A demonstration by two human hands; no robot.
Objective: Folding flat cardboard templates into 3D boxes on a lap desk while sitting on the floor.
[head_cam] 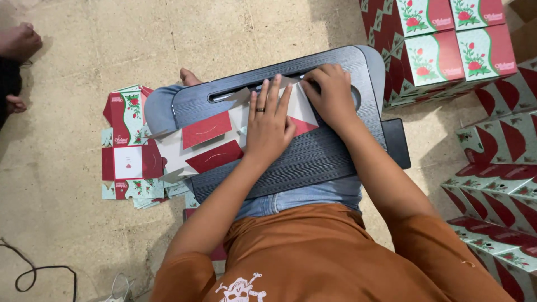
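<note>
Far left on the floor (67, 67), a stack of flat printed carton blanks (130, 148) (red, green, rose pattern), well apart from both hands. On the dark lap tray (313, 156), serving as worktop, one unfolded carton blank (210, 142) lies white side up, long axis running left-right. Left hand (269, 120) lies flat, fingers spread, pressing its middle; no closed grip. Right hand (331, 92), just beside, fingers curled, pinches the blank's right-end flap against the tray's slot. Assembled boxes (447, 45) stacked at right, clear of the hands.
</note>
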